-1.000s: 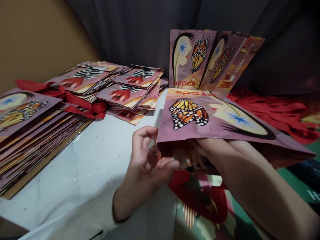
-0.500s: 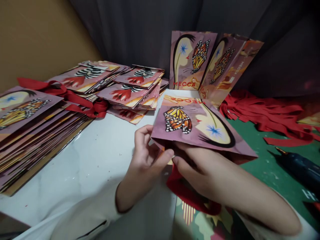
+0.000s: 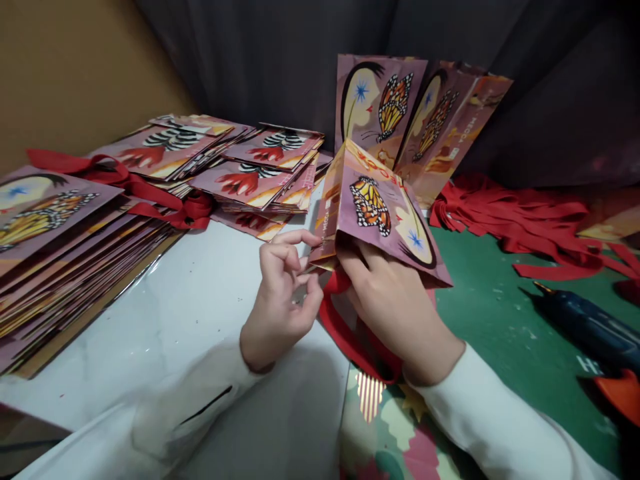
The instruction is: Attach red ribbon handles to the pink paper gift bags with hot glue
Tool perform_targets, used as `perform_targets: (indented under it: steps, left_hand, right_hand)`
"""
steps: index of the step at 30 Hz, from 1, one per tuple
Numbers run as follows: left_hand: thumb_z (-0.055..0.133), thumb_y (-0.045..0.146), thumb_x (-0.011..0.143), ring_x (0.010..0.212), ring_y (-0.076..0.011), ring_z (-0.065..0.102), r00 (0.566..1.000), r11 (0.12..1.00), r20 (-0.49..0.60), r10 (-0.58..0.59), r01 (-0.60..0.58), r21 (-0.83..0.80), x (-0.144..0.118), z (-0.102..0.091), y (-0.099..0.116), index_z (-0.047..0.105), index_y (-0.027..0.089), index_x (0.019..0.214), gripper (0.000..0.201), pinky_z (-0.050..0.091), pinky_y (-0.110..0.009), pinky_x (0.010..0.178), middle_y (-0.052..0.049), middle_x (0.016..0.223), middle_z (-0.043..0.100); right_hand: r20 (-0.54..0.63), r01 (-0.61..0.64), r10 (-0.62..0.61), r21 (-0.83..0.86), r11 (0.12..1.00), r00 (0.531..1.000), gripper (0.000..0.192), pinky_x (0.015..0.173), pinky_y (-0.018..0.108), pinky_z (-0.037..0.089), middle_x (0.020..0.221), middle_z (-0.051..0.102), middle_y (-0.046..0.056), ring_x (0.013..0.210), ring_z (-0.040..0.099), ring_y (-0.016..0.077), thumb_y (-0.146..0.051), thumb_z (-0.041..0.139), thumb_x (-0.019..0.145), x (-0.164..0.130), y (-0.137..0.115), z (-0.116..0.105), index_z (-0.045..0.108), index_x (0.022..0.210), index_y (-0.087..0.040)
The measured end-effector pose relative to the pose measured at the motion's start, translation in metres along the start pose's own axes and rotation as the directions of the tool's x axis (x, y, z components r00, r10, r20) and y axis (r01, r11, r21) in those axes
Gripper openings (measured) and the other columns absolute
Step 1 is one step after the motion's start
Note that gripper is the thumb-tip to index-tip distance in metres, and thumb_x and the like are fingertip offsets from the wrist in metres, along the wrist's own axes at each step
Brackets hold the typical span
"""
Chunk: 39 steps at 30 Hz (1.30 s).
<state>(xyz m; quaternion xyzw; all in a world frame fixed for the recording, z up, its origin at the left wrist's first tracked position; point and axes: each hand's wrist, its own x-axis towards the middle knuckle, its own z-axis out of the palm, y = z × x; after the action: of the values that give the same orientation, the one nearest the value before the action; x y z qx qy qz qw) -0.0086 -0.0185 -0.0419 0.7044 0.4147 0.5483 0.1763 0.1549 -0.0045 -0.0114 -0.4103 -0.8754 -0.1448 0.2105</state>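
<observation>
A purple paper bag point(image 3: 370, 207) with a butterfly and face print lies tilted, its mouth toward me and its side panel turned left. My right hand point(image 3: 395, 300) reaches into the mouth, and its fingertips are hidden inside. At the left panel, my left hand point(image 3: 285, 293) touches the edge with its index fingertip; its thumb is apart and the other fingers are loosely bent. A red ribbon handle point(image 3: 337, 323) loops down from the mouth, below my right hand.
Two finished-looking bags point(image 3: 383, 100) stand behind. Flat printed bags are stacked at left point(image 3: 55, 260) and back left point(image 3: 250, 180). A red ribbon pile point(image 3: 520, 220) and a dark glue gun point(image 3: 590, 327) lie on the green surface point(image 3: 480, 287) at right.
The bag has turned, so its left side panel now shows. My right hand has drawn back and swung upright at the mouth. My left thumb has moved away from the bag's edge.
</observation>
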Motion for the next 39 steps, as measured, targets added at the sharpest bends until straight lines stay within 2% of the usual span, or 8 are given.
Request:
perform_targets:
  steps: [5,9,11,19,24,33,35,39]
  left_hand:
    - [0.065,0.009,0.079,0.098,-0.0163,0.056,0.863,0.662,0.172,0.476,-0.480,0.576,0.005,-0.012,0.002,0.056,0.023,0.097,0.025,0.049,-0.032,0.084,-0.005,0.115,0.052]
    - [0.074,0.017,0.075,0.081,-0.0155,0.053,0.757,0.419,0.111,0.644,-0.470,0.777,0.004,-0.016,0.003,0.062,0.024,0.097,0.027,0.037,-0.034,0.085,0.000,0.095,0.065]
    - [0.071,0.018,0.079,0.089,-0.0172,0.056,0.779,0.378,0.155,0.607,-0.455,0.806,0.004,-0.016,0.003,0.064,0.025,0.099,0.022,0.032,-0.036,0.089,0.002,0.096,0.070]
    - [0.064,0.017,0.086,0.098,-0.0203,0.065,0.829,0.393,0.205,0.520,-0.445,0.804,0.018,-0.023,0.005,0.066,0.030,0.102,0.021,0.021,-0.041,0.096,0.009,0.082,0.075]
    - [0.060,0.013,0.086,0.094,-0.0205,0.066,0.801,0.434,0.255,0.541,-0.526,0.731,0.024,-0.033,-0.004,0.065,0.033,0.103,0.027,0.023,-0.041,0.093,0.009,0.074,0.073]
    - [0.052,0.017,0.091,0.105,-0.0227,0.061,0.973,0.798,0.091,0.211,-0.226,0.558,0.002,-0.016,0.005,0.057,0.044,0.124,0.043,0.030,-0.045,0.096,0.002,0.110,0.071]
    - [0.052,0.018,0.091,0.098,-0.0217,0.063,0.953,0.768,0.163,0.257,-0.303,0.564,0.002,-0.009,0.014,0.054,0.041,0.129,0.044,0.036,-0.042,0.092,0.001,0.113,0.070]
    - [0.041,0.011,0.090,0.094,-0.0251,0.065,0.807,0.614,0.417,0.419,-0.590,0.525,0.023,0.001,0.037,0.061,0.015,0.117,0.034,0.044,-0.038,0.089,-0.014,0.103,0.070]
  right_hand:
    - [-0.157,0.086,-0.091,-0.035,0.996,0.983,0.027,0.068,0.033,0.046,0.087,0.067,0.010,0.077,0.054,0.0213,-0.015,0.044,0.096,-0.002,0.002,-0.008,0.068,0.107,-0.009]
    - [-0.241,0.125,-0.124,-0.009,0.992,0.963,0.028,0.066,0.032,0.047,0.081,0.069,0.009,0.072,0.052,0.0196,-0.012,0.044,0.096,-0.006,0.001,-0.011,0.070,0.102,-0.007]
    - [-0.242,0.130,-0.123,0.012,0.992,0.963,0.028,0.065,0.032,0.047,0.080,0.070,0.009,0.071,0.054,0.0194,-0.012,0.043,0.097,-0.007,-0.002,-0.009,0.071,0.100,-0.008]
    - [0.010,-0.025,0.023,0.353,0.935,1.000,0.034,0.085,0.034,0.053,0.111,0.070,0.010,0.097,0.063,0.0195,-0.013,0.043,0.095,-0.009,0.024,-0.038,0.058,0.126,-0.014]
    - [0.128,-0.030,0.020,0.076,0.997,0.992,0.062,0.095,0.042,0.050,0.126,0.062,0.015,0.113,0.057,0.0252,0.003,0.037,0.081,-0.033,0.046,-0.056,0.039,0.142,-0.008]
    - [-0.175,0.014,-0.060,-0.253,0.967,0.983,0.023,0.072,0.032,0.043,0.091,0.072,0.008,0.078,0.056,0.0189,-0.010,0.045,0.095,-0.041,0.040,-0.029,0.068,0.100,-0.011]
    - [-0.197,0.012,-0.065,-0.258,0.966,0.978,0.023,0.068,0.031,0.040,0.085,0.072,0.006,0.073,0.054,0.0173,-0.010,0.045,0.096,-0.042,0.038,-0.032,0.068,0.098,-0.011]
    - [-0.186,0.016,-0.071,-0.278,0.960,0.980,0.022,0.066,0.032,0.036,0.078,0.070,0.005,0.068,0.052,0.0175,-0.009,0.046,0.095,-0.039,0.039,-0.044,0.068,0.098,-0.011]
